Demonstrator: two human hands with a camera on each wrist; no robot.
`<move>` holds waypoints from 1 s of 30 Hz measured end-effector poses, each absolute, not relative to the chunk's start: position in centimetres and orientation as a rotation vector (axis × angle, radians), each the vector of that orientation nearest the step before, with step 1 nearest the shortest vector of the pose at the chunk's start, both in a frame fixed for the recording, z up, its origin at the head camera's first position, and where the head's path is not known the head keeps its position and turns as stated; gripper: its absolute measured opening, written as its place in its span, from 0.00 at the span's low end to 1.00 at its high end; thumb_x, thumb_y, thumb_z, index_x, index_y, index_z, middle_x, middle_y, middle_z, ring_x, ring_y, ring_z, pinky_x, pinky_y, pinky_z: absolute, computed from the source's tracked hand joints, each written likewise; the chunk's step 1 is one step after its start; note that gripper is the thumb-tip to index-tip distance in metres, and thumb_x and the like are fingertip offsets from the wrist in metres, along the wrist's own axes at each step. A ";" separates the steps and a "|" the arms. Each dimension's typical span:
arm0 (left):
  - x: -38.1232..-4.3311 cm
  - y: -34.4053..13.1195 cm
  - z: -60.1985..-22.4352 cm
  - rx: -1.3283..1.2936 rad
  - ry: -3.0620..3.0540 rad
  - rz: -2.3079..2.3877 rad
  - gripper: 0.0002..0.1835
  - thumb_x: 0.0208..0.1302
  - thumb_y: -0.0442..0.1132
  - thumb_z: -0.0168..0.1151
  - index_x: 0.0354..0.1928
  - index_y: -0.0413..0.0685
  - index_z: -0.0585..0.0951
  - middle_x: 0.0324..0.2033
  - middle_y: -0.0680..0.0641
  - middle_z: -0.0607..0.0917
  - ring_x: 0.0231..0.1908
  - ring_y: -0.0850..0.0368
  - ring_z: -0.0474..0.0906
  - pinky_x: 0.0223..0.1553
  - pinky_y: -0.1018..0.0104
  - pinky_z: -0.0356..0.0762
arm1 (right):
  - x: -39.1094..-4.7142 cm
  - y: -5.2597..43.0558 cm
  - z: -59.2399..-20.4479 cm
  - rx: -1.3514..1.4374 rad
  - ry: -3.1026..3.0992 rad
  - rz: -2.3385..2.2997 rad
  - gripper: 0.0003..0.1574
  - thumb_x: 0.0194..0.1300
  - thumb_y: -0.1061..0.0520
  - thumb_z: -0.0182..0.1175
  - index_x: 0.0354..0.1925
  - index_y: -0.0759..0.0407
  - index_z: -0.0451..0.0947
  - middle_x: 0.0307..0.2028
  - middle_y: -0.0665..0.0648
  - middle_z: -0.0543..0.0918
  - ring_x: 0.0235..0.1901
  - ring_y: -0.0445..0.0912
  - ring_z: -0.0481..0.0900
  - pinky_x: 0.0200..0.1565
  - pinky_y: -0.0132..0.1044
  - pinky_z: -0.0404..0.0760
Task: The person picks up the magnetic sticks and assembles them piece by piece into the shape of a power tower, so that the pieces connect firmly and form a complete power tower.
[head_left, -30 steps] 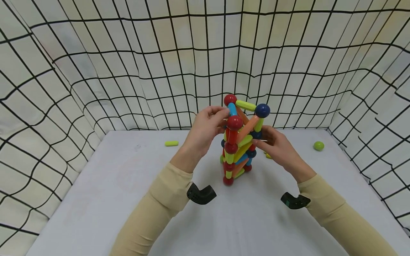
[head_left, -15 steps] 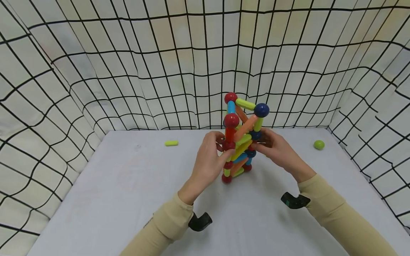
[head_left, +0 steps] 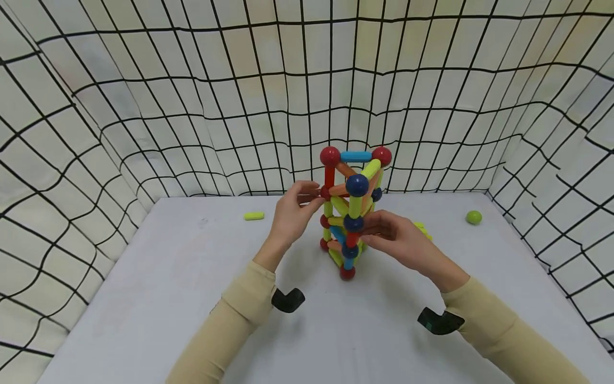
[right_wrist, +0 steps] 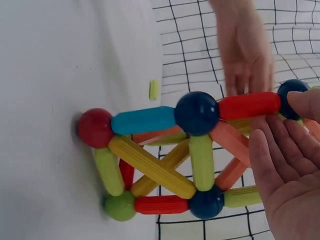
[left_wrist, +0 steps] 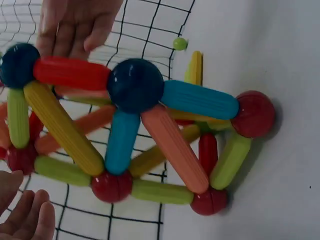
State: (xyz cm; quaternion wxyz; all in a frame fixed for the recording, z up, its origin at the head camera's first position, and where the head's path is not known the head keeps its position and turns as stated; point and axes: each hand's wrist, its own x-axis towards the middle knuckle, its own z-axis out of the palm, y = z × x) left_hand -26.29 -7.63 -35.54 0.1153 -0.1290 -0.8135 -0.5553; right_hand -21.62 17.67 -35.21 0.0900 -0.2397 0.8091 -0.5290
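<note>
A tower of magnetic rods and balls point(head_left: 353, 223) stands upright on the white table, with red and dark blue balls joined by red, blue, yellow, green and orange rods. My right hand point(head_left: 395, 237) holds its near right side, thumb at a dark blue ball point(right_wrist: 294, 97) beside a red rod point(right_wrist: 250, 105). On the other side, my left hand point(head_left: 292, 210) reaches to a red ball point(head_left: 326, 192), thumb tip right at it. In the left wrist view the left hand's fingers point(left_wrist: 32, 212) lie loosely bent, apart from the rods.
A loose green rod point(head_left: 253, 216) lies left of the tower. Yellow-green rods point(head_left: 422, 229) lie partly behind my right hand, and a green ball point(head_left: 474, 217) is farther right. A black net point(head_left: 307, 112) over white cloth surrounds the table's back and sides.
The tower has turned, bringing a dark blue-ball corner to the front and the blue top rod to the back. My left hand moved down, then back up and left; my right hand moved slightly nearer.
</note>
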 end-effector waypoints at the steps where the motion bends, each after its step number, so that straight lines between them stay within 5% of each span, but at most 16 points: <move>1: -26.9 -8.3 -36.0 -0.351 -2.383 -1.680 0.17 0.67 0.37 0.62 0.57 0.42 0.76 0.50 0.44 0.82 0.52 0.51 0.79 0.54 0.60 0.77 | -21.5 17.6 -35.1 -0.734 2.401 -1.562 0.22 0.69 0.54 0.61 0.58 0.61 0.72 0.53 0.57 0.81 0.53 0.51 0.79 0.53 0.36 0.79; 12: -31.8 -17.3 -43.3 0.116 -2.644 -1.574 0.22 0.71 0.37 0.56 0.65 0.43 0.71 0.65 0.41 0.72 0.66 0.46 0.65 0.64 0.52 0.65 | -22.9 18.8 -33.5 -0.416 2.567 -1.729 0.23 0.73 0.48 0.56 0.58 0.61 0.71 0.52 0.59 0.80 0.51 0.49 0.79 0.53 0.31 0.77; 21: -31.8 -18.8 -45.3 -0.031 -2.705 -0.927 0.22 0.59 0.16 0.45 0.54 0.27 0.77 0.53 0.29 0.77 0.57 0.35 0.72 0.60 0.48 0.69 | -23.1 19.0 -33.7 -0.356 2.589 -1.766 0.26 0.73 0.46 0.55 0.60 0.61 0.69 0.52 0.59 0.78 0.49 0.47 0.78 0.51 0.27 0.77; 30: -31.1 -19.9 -45.4 0.112 -2.806 -0.671 0.16 0.64 0.24 0.53 0.52 0.31 0.81 0.51 0.31 0.80 0.53 0.34 0.75 0.53 0.44 0.74 | -23.3 19.1 -33.9 -0.340 2.600 -1.771 0.27 0.74 0.46 0.54 0.61 0.62 0.68 0.53 0.60 0.76 0.51 0.50 0.77 0.52 0.27 0.76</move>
